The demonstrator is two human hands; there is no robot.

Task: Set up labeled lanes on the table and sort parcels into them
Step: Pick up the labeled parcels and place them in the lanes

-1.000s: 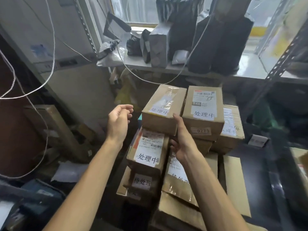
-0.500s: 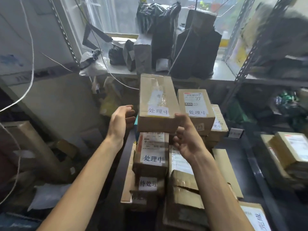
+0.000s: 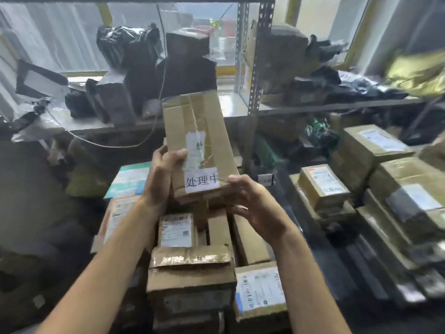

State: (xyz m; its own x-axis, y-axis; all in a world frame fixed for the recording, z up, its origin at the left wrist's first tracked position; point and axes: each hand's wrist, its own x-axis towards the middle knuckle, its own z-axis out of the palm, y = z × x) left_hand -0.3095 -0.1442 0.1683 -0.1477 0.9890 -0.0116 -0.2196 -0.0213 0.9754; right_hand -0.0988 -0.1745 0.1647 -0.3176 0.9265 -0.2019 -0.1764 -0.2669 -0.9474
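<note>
A long brown cardboard parcel [image 3: 199, 131] with a white slip reading 处理中 is held up in front of me, tilted with its far end raised. My left hand [image 3: 160, 179] grips its left edge and my right hand [image 3: 252, 203] holds its near right corner. Below the hands lies a pile of taped cardboard parcels [image 3: 190, 273] with shipping labels. A second stack of parcels [image 3: 385, 179] sits to the right on the dark table [image 3: 325, 273].
A metal shelf [image 3: 313, 108] behind holds black-wrapped packages [image 3: 134, 51] and a yellow bag [image 3: 419, 71]. A perforated upright post [image 3: 258, 56] stands just right of the held parcel. A small white card [image 3: 265, 179] stands on the table. A cable [image 3: 108, 144] droops at left.
The parcel has been lifted off the pile and brought up and rightward. My left hand, empty before, now grips its left edge. The view has swung right, showing the right stack.
</note>
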